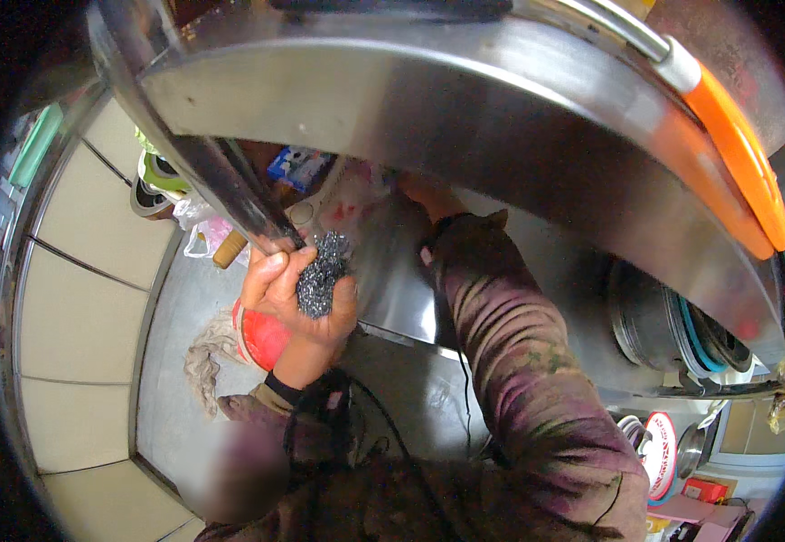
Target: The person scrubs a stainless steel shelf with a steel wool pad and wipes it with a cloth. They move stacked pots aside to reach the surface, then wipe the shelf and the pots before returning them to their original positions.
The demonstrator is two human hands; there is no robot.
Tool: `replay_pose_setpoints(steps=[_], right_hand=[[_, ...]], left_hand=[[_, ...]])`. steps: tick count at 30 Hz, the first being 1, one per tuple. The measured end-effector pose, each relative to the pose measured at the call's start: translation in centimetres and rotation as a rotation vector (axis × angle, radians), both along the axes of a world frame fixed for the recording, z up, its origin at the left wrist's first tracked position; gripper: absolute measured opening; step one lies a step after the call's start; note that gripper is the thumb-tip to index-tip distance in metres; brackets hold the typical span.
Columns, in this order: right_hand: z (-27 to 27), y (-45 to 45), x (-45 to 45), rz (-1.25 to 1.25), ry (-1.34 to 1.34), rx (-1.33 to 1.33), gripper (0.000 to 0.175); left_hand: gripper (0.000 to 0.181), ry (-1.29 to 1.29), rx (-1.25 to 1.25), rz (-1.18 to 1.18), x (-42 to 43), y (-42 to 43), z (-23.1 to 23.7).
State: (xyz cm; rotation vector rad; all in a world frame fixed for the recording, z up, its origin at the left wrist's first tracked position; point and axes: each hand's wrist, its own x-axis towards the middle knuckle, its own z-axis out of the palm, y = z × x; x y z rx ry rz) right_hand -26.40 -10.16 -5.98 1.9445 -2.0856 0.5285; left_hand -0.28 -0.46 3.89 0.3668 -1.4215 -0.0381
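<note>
A shiny steel-wool scouring pad (324, 274) is gripped in my left hand (294, 298). My left fingers press round the lower end of a stainless steel post (229, 183), with the pad right beside it. From the right, my sleeved right arm (514, 318) reaches beneath the wide stainless steel shelf edge (392, 81). Of my right hand (426, 193), only a dim part near the wrist shows below that edge; the fingers are hidden. A stainless steel surface (399, 291) lies under both arms.
A tool with an orange handle (738, 149) rests along the upper shelf. A red container (263, 335) and a crumpled rag (206, 356) are on the floor. Stacked round pans (650, 318) stand at right. A blue box (297, 166) and plastic bags (209, 234) lie behind the post.
</note>
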Motion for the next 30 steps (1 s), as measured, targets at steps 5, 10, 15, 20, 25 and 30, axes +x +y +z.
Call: replay_pose_setpoints(steps=[5,10,15,20,25,30], right_hand=[[-0.6,2.1,2.1,0.092,0.016,-0.143,0.030],[0.4,7.2,8.0,0.209,0.102,0.090,0.033],[2.3,14.8,13.9,0.094,-0.404,0.358,0.043],[-0.5,22.7,11.7,0.132,-0.219,0.110,0.045],[-1.1,27.3,-0.6,-0.287,0.000,0.231,0.049],[1.1,24.2,-0.2,-0.555,-0.062,0.357,0.045]], left_hand=[[0.046,-0.035,-0.006,0.019,0.2,0.2,0.2],[0.046,-0.082,-0.045,0.049,0.5,0.1,0.4],[0.043,-0.069,-0.012,0.060,0.3,0.4,0.5],[0.043,-0.062,0.008,0.037,0.0,0.3,0.5],[0.043,-0.066,-0.006,0.068,0.0,0.2,0.5],[0.041,-0.062,0.004,0.056,0.0,0.4,0.7]])
